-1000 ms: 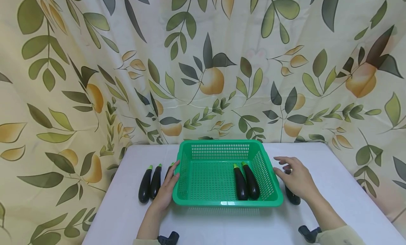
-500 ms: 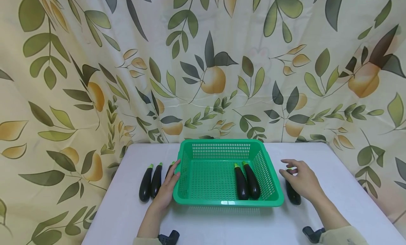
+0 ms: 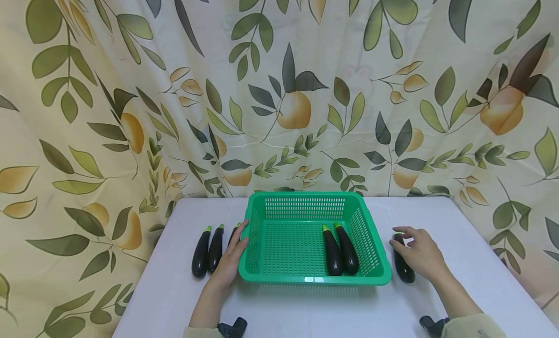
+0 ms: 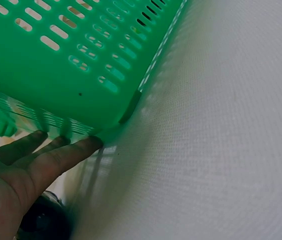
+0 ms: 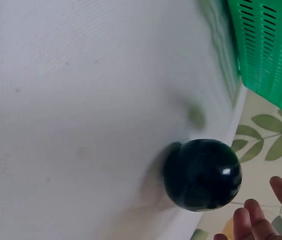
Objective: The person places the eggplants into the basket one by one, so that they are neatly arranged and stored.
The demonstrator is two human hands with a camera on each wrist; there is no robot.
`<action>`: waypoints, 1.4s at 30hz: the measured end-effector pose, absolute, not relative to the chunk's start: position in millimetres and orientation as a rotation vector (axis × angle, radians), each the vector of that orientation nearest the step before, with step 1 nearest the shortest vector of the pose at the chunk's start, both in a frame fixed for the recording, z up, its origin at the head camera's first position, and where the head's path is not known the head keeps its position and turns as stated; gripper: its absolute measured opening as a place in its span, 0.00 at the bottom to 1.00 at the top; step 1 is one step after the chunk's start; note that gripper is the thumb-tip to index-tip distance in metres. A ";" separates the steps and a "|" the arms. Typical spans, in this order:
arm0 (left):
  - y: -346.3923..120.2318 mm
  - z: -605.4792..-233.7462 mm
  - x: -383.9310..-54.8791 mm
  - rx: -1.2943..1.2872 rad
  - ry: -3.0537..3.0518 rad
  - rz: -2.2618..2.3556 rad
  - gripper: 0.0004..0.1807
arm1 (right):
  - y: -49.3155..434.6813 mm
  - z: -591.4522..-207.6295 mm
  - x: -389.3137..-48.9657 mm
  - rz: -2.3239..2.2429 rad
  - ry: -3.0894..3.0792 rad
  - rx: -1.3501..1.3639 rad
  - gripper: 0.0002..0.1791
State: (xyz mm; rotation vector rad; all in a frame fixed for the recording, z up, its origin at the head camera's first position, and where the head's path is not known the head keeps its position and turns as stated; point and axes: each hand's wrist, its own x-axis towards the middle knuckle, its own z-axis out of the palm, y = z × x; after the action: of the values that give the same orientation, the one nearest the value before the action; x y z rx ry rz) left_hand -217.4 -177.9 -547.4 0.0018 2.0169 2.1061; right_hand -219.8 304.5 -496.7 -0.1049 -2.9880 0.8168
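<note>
A green plastic basket (image 3: 284, 279) with slotted walls stands mid-table. Two dark eggplants with green stems lie inside at its right, an inner eggplant (image 3: 333, 254) and an outer eggplant (image 3: 348, 250). My left hand (image 3: 227, 265) rests straight fingers against the basket's left wall, as the left wrist view also shows. Right of the basket lies another eggplant (image 3: 403, 267), its rounded end large in the right wrist view. My right hand (image 3: 421, 253) hovers over its stem end, thumb and fingers spread apart and partly covering it.
Left of the basket are a far-left eggplant (image 3: 201, 255), a second eggplant (image 3: 216, 248) beside it, and a third eggplant (image 3: 235, 229) mostly behind the left hand. A white cloth covers the table (image 3: 305, 313). A patterned curtain (image 3: 279, 158) hangs behind.
My right hand has moved right, away from the basket's side, and slightly lower over the eggplant. The left hand and basket have kept their places.
</note>
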 end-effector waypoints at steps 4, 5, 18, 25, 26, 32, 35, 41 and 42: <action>-177.5 -547.6 -217.6 0.004 2.022 2.105 0.26 | 307.4 -500.8 -219.1 0.804 -2.985 -0.132 0.28; -177.4 -547.6 -217.6 0.005 2.020 2.106 0.27 | 308.2 -501.7 -219.1 0.800 -2.983 -0.134 0.28; -178.0 -549.4 -218.2 0.015 2.034 2.093 0.27 | 317.8 -512.5 -218.9 0.811 -3.054 -0.222 0.30; -178.1 -549.1 -218.5 0.001 2.029 2.093 0.26 | 321.9 -518.6 -219.0 0.819 -3.069 -0.213 0.29; -178.2 -549.0 -218.6 0.003 2.028 2.093 0.26 | 321.8 -518.7 -219.0 0.818 -3.073 -0.213 0.29; -178.0 -548.1 -218.5 0.006 2.031 2.098 0.26 | 320.7 -520.6 -218.4 0.834 -3.101 -0.218 0.30; -178.2 -548.2 -218.4 0.006 2.026 2.101 0.25 | 320.6 -521.7 -218.3 0.839 -3.108 -0.223 0.30; -178.3 -548.1 -218.3 0.006 2.020 2.101 0.25 | 321.1 -522.5 -219.2 0.855 -3.120 -0.203 0.31; -178.3 -548.3 -218.4 0.006 2.019 2.101 0.25 | 321.1 -522.6 -219.3 0.858 -3.122 -0.200 0.30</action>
State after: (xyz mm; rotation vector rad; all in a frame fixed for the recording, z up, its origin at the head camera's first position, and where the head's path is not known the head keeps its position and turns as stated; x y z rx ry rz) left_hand -218.4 -178.3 -548.3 0.0059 2.0194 2.1015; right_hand -219.3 321.1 -522.6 -0.2003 -3.1224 0.8578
